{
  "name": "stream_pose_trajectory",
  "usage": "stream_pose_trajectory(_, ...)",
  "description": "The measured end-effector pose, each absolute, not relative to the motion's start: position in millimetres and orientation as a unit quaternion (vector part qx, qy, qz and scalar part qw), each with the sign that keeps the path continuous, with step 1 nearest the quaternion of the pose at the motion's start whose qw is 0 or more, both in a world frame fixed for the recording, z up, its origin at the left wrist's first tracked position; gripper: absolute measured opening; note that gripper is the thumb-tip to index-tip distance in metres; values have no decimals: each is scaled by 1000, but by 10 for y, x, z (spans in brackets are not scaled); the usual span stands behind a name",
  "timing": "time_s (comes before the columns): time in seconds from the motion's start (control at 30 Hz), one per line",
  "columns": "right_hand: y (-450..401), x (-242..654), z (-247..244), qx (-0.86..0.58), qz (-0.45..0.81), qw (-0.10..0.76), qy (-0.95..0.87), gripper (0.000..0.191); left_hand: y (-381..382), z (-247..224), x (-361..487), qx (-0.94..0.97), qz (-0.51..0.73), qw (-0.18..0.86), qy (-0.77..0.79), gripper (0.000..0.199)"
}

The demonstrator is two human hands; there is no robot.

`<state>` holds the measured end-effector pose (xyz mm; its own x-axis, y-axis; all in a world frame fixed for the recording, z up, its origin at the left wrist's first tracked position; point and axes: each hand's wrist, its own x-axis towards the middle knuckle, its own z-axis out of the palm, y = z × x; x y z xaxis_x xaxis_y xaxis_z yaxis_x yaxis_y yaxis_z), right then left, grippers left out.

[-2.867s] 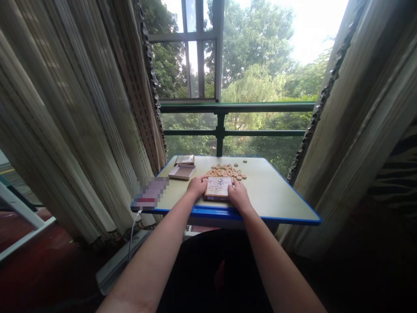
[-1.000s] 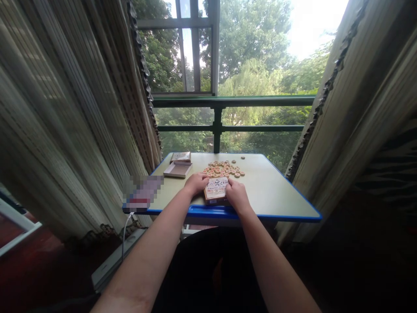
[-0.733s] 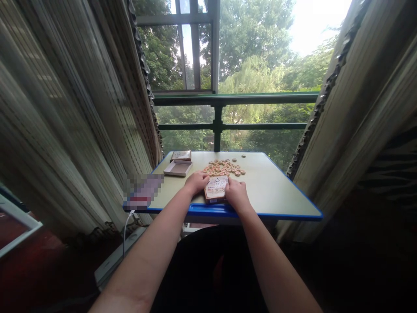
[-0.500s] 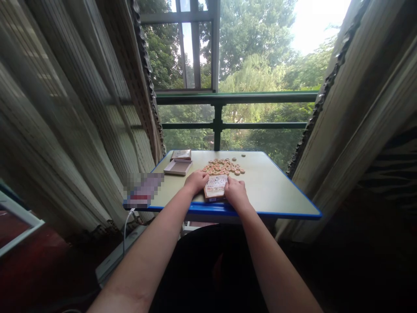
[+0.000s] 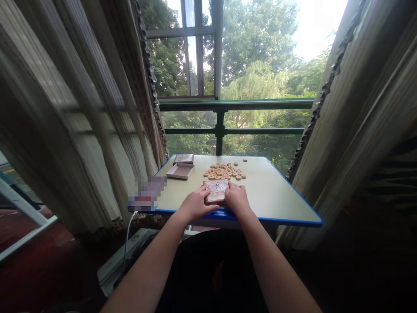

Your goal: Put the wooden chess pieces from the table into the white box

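Note:
Between my two hands, near the front edge of the table, is a small printed cardboard box [image 5: 216, 190] with dark writing on its pale top. My left hand [image 5: 197, 202] grips its left side, fingers on the upper edge and thumb stretched along the near side. On the right side, my right hand [image 5: 236, 195] is closed round the box's edge, its fingertips partly hidden. Just beyond the box lies a loose heap of round wooden Chinese chess pieces [image 5: 221, 173], several of them showing red marks.
An open shallow box tray [image 5: 181, 171] lies at the table's back left, beside another printed box [image 5: 184, 159]. A blurred flat item [image 5: 148, 194] with a white cable sits at the left edge. One stray piece [image 5: 245, 160] is near the back edge of the blue-rimmed table [image 5: 276, 195].
My left hand has slid nearer along the box's left side, and its thumb now reaches along the near side. My right hand keeps its hold. The view has tilted slightly up.

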<state>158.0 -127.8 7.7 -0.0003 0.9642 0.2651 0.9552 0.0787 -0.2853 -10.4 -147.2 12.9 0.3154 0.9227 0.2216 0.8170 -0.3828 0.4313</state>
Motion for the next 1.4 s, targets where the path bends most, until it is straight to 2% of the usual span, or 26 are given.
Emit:
stream_pose_trajectory(0.17,-1418,1680,237,-714,23,124,-689,41,-1452,279,5,832,152,105,523,49)
stream_pose_trajectory(0.27,-1492,1808,302,-728,16,98,-679,40,-1413,308,135,844,149,107,504,44)
stream_pose_trajectory(0.5,-1579,2223,306,-758,0,101,-645,40,-1315,347,598,876,125,93,458,38)
stream_pose_trajectory(0.77,-1451,2843,250,-780,-10,125,-613,40,-1111,406,1259,896,106,61,426,40)
stream_pose_trajectory(1.1,-1157,3633,163,-665,19,204,-718,43,-333,306,1847,886,102,89,444,44)
stream_pose_trajectory(1.4,-388,3781,203,-696,21,143,-703,39,247,370,2206,899,19,44,435,39)
